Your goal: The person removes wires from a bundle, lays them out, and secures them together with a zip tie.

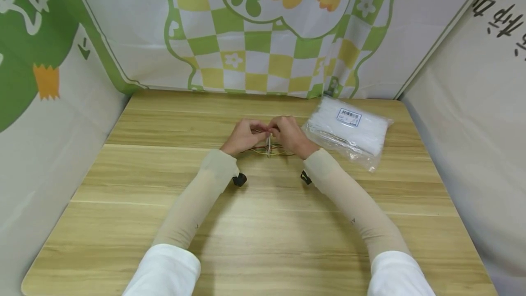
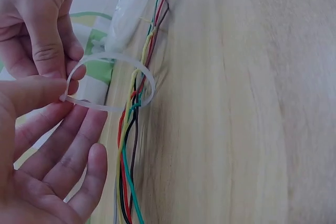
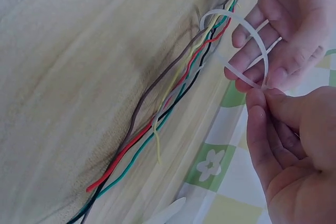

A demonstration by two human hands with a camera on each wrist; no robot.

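A white cable tie forms a wide loose loop around a bundle of coloured wires, red, yellow, green, black and brown among them. The wires lie on the wooden table. My left hand pinches the tie at its head between thumb and index finger, the other fingers spread out below. Right beside it, my right hand pinches the tie at the same spot with thumb and index finger. The fingertips of both hands meet there, over the wires, and hide the tie's head.
A clear plastic bag of white cable ties, with a barcode label, lies right of my right hand. Behind the wooden table hangs a green and yellow checked cloth. Printed cloth walls stand at both sides.
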